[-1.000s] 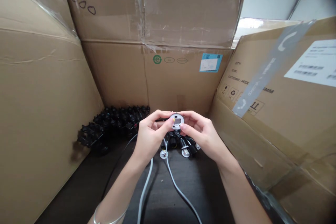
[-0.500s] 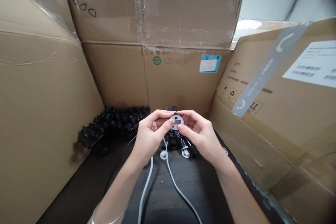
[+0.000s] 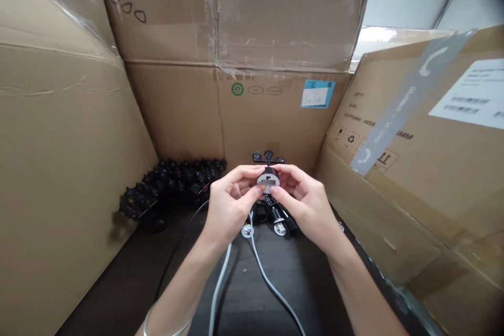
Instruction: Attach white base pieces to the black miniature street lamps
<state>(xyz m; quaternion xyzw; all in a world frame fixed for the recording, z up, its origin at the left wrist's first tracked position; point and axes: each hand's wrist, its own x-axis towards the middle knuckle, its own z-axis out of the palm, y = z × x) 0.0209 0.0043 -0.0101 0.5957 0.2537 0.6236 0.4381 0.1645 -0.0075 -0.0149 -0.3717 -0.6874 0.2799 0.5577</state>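
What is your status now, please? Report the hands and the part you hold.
Left hand, right hand holding round white fitting. Black sockets, white cable below hands. Cardboard carton close on right.

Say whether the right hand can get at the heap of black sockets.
Probably not directly. The right hand is on the round white fitting with the left hand, which lies between it and the heap of black sockets. It would have to let go and cross over.
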